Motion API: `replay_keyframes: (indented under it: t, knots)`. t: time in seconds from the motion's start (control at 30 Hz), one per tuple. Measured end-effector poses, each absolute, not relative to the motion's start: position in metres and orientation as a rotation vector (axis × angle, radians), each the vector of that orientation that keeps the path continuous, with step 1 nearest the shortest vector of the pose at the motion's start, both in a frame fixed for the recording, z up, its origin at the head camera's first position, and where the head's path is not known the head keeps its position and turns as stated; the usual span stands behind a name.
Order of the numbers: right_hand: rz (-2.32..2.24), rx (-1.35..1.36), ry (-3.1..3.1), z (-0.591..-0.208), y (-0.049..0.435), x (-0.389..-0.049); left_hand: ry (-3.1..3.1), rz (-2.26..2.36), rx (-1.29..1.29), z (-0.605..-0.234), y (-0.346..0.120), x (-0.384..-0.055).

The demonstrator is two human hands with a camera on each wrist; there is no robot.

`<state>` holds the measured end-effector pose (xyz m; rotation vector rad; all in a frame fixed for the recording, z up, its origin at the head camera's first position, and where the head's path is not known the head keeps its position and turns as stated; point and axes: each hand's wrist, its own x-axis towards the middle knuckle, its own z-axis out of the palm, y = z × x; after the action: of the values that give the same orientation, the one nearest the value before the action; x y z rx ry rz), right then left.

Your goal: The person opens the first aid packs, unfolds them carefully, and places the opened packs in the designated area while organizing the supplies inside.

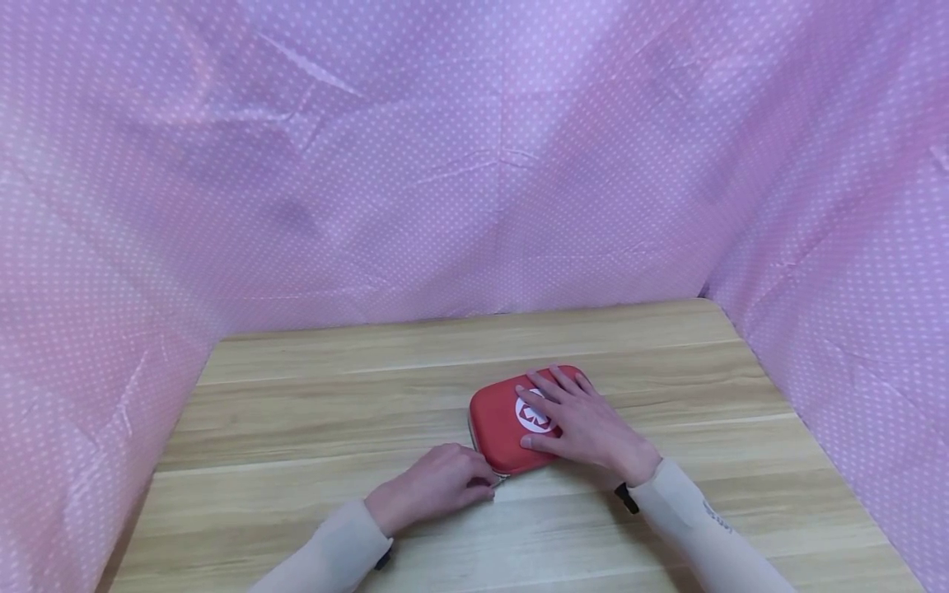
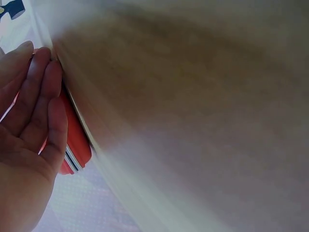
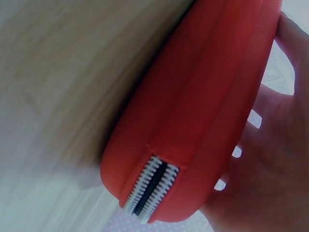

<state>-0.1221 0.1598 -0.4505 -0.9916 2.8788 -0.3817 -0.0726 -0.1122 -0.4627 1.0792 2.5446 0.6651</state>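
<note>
A red zippered first-aid case (image 1: 498, 428) with a round white emblem (image 1: 530, 422) lies flat on the table, slightly angled. My right hand (image 1: 589, 424) rests on its lid with fingers spread, partly over the emblem. At the near left corner, my left hand (image 1: 441, 484) pinches the zipper pull (image 1: 502, 478) between thumb and fingers. In the left wrist view, the fingers hide most of the case, and a stretch of silver zipper (image 2: 72, 159) shows past them. The right wrist view shows the zipper teeth (image 3: 170, 180) parted at one end, with a dark gap between the rows.
The wood-grain table (image 1: 334, 412) extends around the case on all sides. Pink polka-dot cloth (image 1: 474, 165) hangs behind the table and along both sides. Dark bands show under both sleeve cuffs.
</note>
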Motion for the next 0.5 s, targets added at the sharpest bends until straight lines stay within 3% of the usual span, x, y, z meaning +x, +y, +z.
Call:
replay_keyframes:
  t: [0.5]
  knots:
    - [-0.394,-0.986,2.873,-0.452,0.161,-0.123,2.5,0.684,0.99,-0.457,-0.122,-0.076]
